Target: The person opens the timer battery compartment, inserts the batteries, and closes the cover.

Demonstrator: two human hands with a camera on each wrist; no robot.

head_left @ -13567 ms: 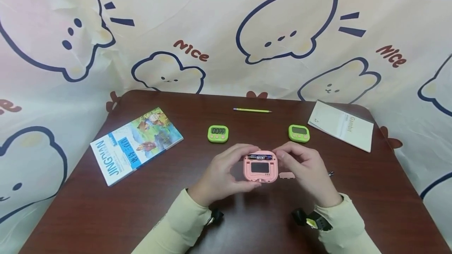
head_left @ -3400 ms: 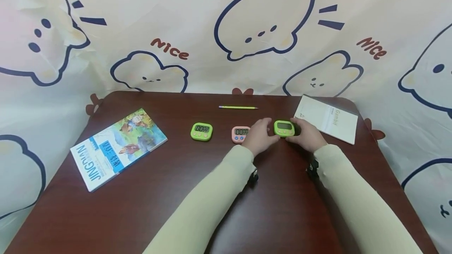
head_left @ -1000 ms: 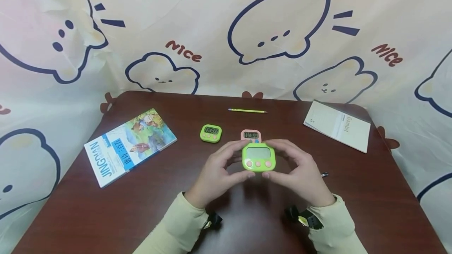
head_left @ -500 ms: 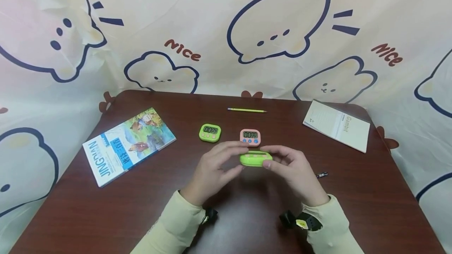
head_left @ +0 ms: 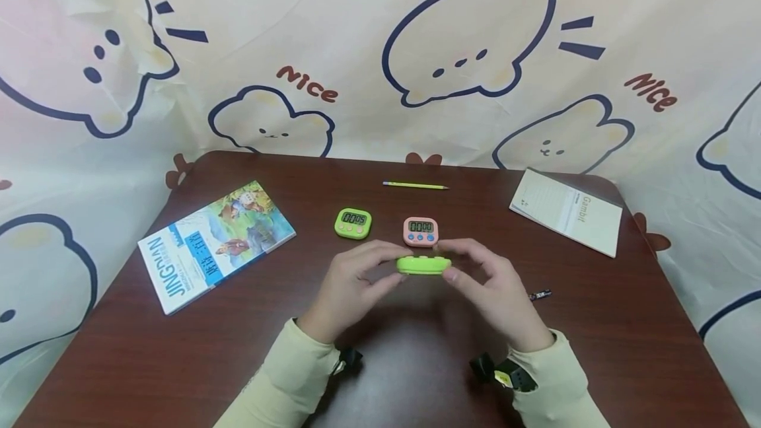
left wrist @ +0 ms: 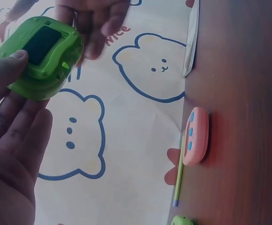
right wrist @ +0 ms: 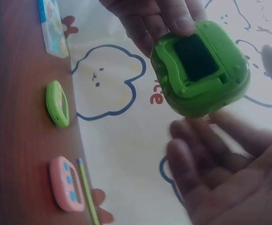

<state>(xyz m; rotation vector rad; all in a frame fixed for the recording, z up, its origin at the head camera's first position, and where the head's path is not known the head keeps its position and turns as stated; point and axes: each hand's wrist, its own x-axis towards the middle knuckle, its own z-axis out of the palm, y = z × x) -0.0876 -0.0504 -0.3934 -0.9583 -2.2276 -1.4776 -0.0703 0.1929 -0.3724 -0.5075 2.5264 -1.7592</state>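
Observation:
My left hand (head_left: pixel 347 289) pinches a green digital timer (head_left: pixel 423 265) above the table, thumb on its back and fingers on the other side. The timer is tipped edge-on in the head view. Both wrist views show its back, with a dark rectangular panel (right wrist: pixel 196 57) and a closed-looking green cover strip. My right hand (head_left: pixel 499 296) is held by the timer's right side, fingers spread and blurred in the right wrist view, its thumb apart from the timer. Just behind stands a pink timer (head_left: pixel 421 232) with blue buttons; farther left sits another green timer (head_left: pixel 353 224), its display lit.
A small battery-like item (head_left: pixel 540 294) lies right of my right hand. At the back is a yellow-green pencil (head_left: pixel 416 185). A colourful book (head_left: pixel 217 246) lies left, a pale notebook (head_left: pixel 567 212) right, on the dark wooden table (head_left: pixel 416 375).
Earlier both hands held the pink timer, its battery bay uncovered; it now stands on the table. The green timer was picked up from near the notebook, then tipped edge-on; the right hand has let go.

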